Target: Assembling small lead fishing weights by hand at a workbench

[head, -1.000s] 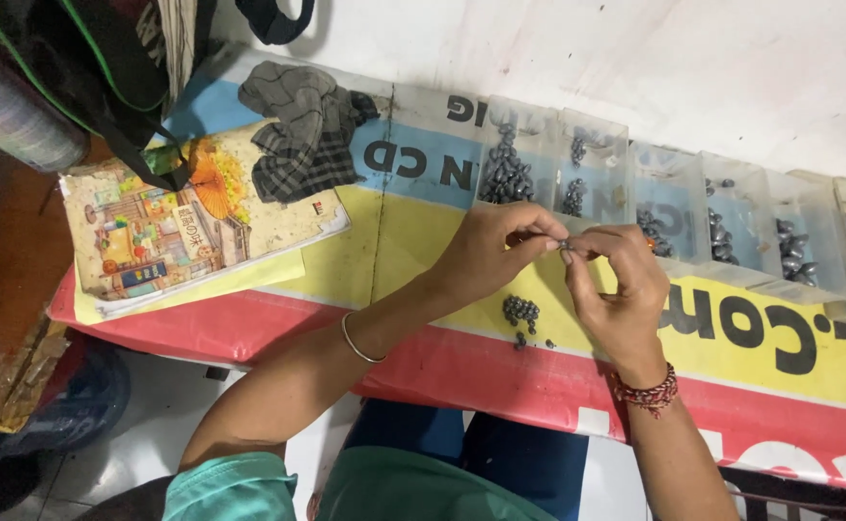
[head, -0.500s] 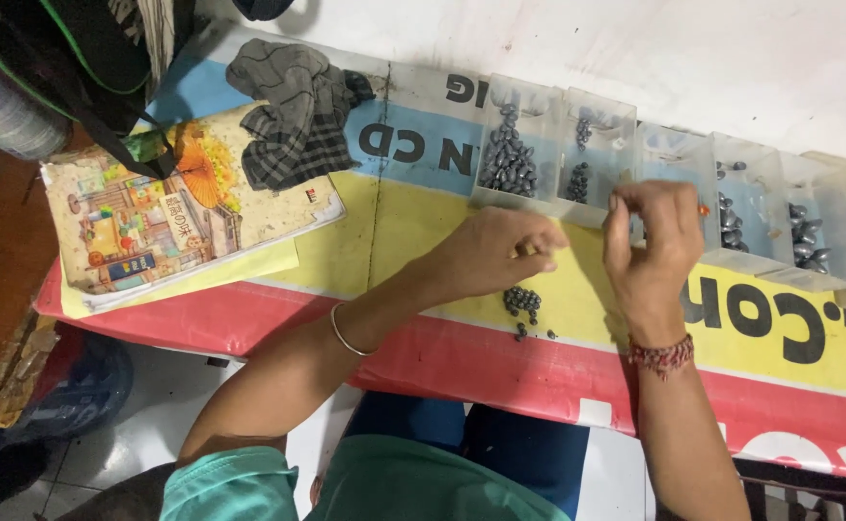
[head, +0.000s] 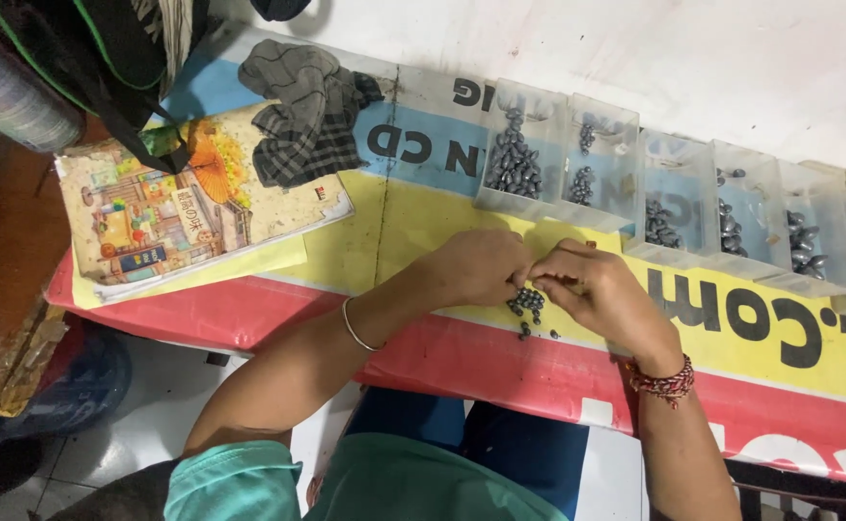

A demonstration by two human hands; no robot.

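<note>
Far left there's a grey cylinder (head: pixel 8 96) at the edge, then an illustrated book (head: pixel 177 212) lying flat on the banner-covered table (head: pixel 423 222), w/ a dark checked cloth (head: pixel 312 116) crumpled just above its top right corner. Moving right, the left hand (head: pixel 476 268) and right hand (head: pixel 601 294) meet mid-table, fingertips touching each other. Both sets of fingers are pinched together on smth tiny btw them, too small to tell what exactly. Right under where they meet sits a little pile of dark beads (head: pixel 527 304) on the yellow strip, a few strays just below it on the red. Behind the hands, a row of clear plastic trays (head: pixel 635 183) runs along the wall to the right edge, each w/ more dark beads inside. Thin bangle on left wrist, red beaded bracelet (head: pixel 659 379) on the right.
</note>
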